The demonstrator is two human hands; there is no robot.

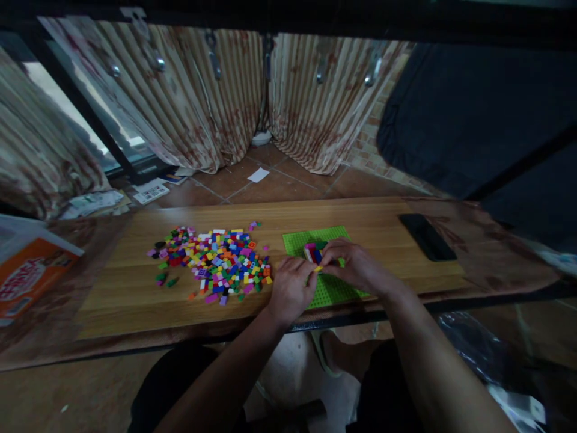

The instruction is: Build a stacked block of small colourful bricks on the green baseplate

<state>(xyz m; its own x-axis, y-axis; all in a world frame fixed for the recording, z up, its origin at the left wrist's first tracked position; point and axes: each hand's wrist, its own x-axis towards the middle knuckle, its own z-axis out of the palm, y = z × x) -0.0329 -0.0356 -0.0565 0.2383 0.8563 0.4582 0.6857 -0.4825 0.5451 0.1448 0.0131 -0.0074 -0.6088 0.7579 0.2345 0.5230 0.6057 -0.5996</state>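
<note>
A green studded baseplate (336, 291) lies on the wooden board, partly covered by my hands. Toy bricks in pink, white, blue and dark green form a small cluster (311, 249) on it. Between the fingertips of both hands is a small yellow brick (318, 269), mostly hidden. My left hand (292, 285) is closed, its thumb and fingers meeting at the yellow brick's left side. My right hand (351, 263) pinches the same brick from the right, just in front of the cluster. How far the brick touches the pieces below cannot be seen.
Many loose coloured bricks (225, 258) are spread over the left half of the wooden board (135, 294). A black phone (428, 237) rests at the right end. An orange and white box (33, 270) stands at far left. Curtains (216, 108) hang behind.
</note>
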